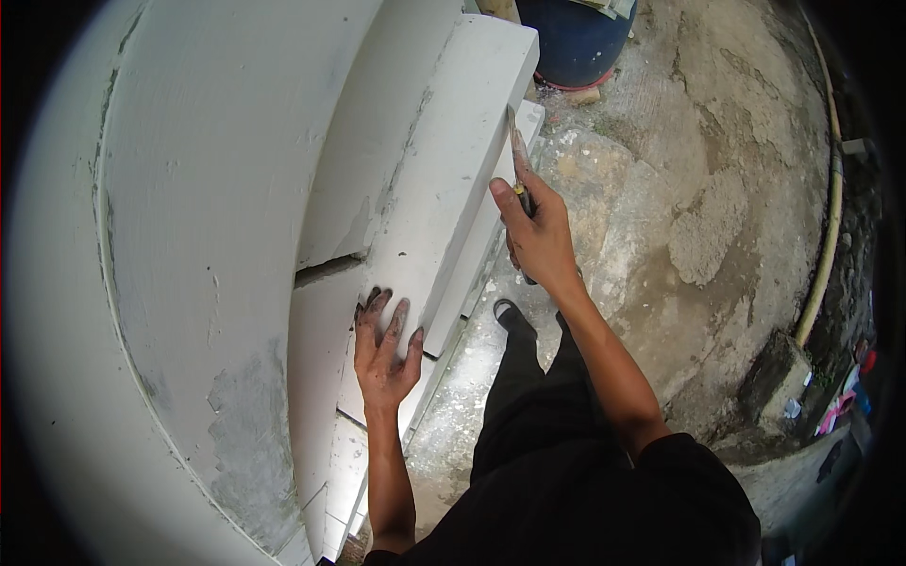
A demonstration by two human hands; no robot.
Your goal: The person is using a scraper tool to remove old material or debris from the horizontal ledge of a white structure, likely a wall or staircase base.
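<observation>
My right hand grips a scraper or putty knife with a dark and yellow handle. Its narrow metal blade points away from me, the tip at the outer edge of a white-painted ledge. Flat on the same ledge, nearer to me, lies my left hand, its fingers spread and darkly smudged, holding nothing. A rough grey crack runs along where the ledge meets the white wall. Between wall panels, a dark gap shows beyond my left fingertips.
A dark blue barrel stands beyond the ledge's far end, by a small block. Worn concrete ground stretches to the right, bordered by a yellowish pipe. A concrete block and colourful scraps are at the lower right. My feet stand beside the ledge.
</observation>
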